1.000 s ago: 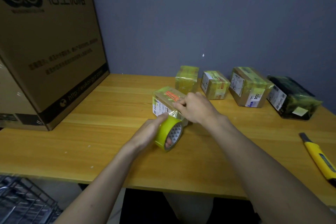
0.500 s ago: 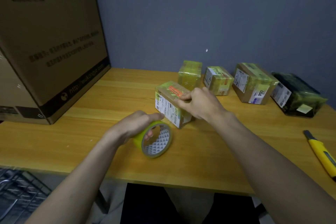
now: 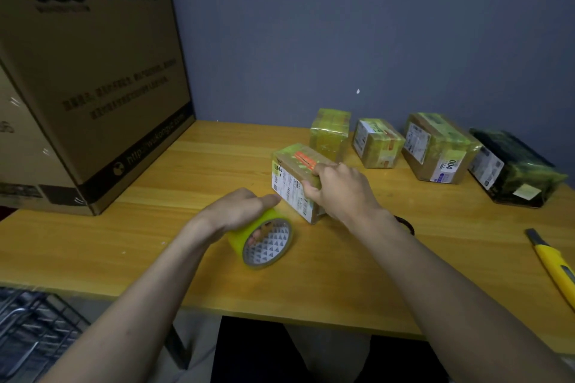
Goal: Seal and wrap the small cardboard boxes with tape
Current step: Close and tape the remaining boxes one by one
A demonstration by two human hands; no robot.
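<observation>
Head view: right hand grips box, long axis near-right; left hand grips tape roll.

Parcel-packing station, small stockroom or shipping office. Evidence: plain wooden table against a bare grey-blue wall; large printed shipping carton at 10 o'clock; row of taped, labelled parcels at 1 o'clock; yellow utility knife at 3 o'clock; wire basket at 8 o'clock.

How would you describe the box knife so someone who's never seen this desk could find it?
Start at the yellow wooden table and follow its near edge to the far right. The slim yellow utility knife with a grey tip lies there alone, flat and long, unlike the blocky tape-wrapped boxes along the wall.
</observation>
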